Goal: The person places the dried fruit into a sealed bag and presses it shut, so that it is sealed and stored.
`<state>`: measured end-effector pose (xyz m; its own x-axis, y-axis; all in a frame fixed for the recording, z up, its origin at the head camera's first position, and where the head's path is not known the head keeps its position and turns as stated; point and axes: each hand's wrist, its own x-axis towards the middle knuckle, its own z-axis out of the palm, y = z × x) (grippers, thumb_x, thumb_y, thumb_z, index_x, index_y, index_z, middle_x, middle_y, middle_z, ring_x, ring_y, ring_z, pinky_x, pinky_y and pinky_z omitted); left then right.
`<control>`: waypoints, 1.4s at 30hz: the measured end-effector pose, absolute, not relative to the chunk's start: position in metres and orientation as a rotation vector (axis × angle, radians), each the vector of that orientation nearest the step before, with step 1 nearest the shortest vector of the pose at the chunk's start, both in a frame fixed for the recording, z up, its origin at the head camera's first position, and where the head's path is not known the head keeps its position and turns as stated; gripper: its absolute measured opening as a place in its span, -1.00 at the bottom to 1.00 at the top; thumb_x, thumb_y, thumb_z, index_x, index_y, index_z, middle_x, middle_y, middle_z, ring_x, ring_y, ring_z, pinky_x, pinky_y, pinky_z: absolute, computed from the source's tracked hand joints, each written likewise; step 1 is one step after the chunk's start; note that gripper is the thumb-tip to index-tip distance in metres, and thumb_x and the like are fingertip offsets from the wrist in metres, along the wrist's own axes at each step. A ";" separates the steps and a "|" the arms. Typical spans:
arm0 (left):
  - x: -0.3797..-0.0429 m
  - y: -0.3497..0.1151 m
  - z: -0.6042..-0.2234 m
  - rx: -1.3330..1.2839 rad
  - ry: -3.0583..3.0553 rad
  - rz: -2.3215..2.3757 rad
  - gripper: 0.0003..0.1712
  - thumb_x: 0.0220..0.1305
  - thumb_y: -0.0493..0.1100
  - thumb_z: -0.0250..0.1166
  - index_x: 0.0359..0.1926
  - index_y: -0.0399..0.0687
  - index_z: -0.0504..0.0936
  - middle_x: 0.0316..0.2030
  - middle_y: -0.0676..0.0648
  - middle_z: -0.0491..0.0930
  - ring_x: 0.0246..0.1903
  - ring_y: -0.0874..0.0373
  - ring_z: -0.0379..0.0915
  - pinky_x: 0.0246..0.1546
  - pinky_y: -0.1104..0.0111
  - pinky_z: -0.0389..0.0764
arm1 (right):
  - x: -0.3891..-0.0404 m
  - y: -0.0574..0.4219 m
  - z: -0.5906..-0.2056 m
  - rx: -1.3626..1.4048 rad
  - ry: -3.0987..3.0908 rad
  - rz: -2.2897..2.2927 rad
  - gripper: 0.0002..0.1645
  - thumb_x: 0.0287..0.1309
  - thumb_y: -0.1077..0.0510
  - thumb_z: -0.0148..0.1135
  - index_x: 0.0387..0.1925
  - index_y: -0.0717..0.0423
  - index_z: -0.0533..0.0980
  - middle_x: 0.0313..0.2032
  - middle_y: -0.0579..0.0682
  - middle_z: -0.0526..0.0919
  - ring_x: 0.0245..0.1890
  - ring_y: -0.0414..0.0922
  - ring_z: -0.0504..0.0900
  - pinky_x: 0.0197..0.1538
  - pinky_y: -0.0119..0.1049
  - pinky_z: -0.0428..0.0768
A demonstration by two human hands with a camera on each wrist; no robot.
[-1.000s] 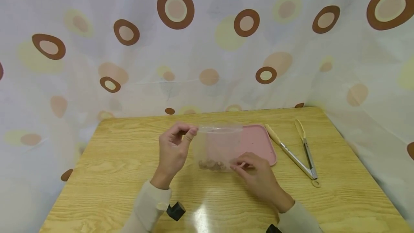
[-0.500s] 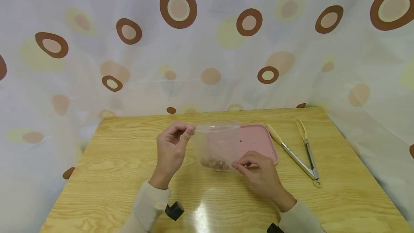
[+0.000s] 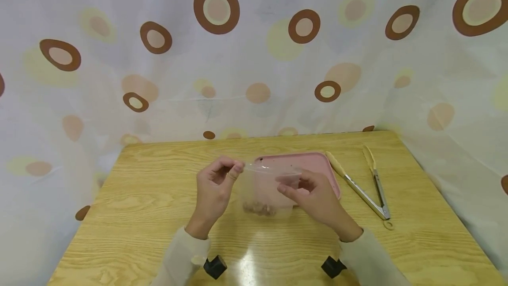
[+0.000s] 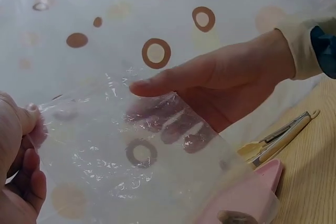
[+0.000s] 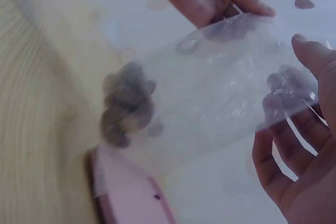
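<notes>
A clear plastic zip bag (image 3: 262, 189) hangs between my two hands, with several small brown lumps (image 5: 128, 103) gathered at its bottom. My left hand (image 3: 214, 193) pinches the bag's upper left corner between thumb and fingertips. At the upper right corner is my right hand (image 3: 323, 202), its thumb on the near side and its curled fingers behind the film. Those fingers show through the plastic in the left wrist view. The bag overlaps the left part of a pink tray (image 3: 317, 167) in the head view.
Metal tongs (image 3: 363, 191) with beige tips lie spread on the wooden table (image 3: 158, 189), right of the tray. A few dark crumbs dot the tray. A white curtain (image 3: 238, 56) with brown and yellow spots hangs behind and beside the table.
My right hand has moved up from the bag's lower right corner to its upper right corner. The left hand keeps its pinch, and the bag's bottom has swung slightly nearer.
</notes>
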<state>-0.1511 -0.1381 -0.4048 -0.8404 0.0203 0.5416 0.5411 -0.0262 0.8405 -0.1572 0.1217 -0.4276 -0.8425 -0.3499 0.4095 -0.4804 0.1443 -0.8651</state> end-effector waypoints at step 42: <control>-0.146 -0.147 -0.411 -0.944 -2.013 -1.825 -0.95 0.43 -0.41 0.42 -0.21 -0.28 0.81 -0.24 -0.10 0.75 -0.13 0.25 0.61 -0.04 0.39 0.67 | -0.164 0.108 -0.395 1.081 -2.095 1.910 -0.90 0.26 0.40 0.53 -0.33 0.19 0.76 -0.31 0.04 0.85 -0.25 -0.24 0.81 -0.05 -0.30 0.80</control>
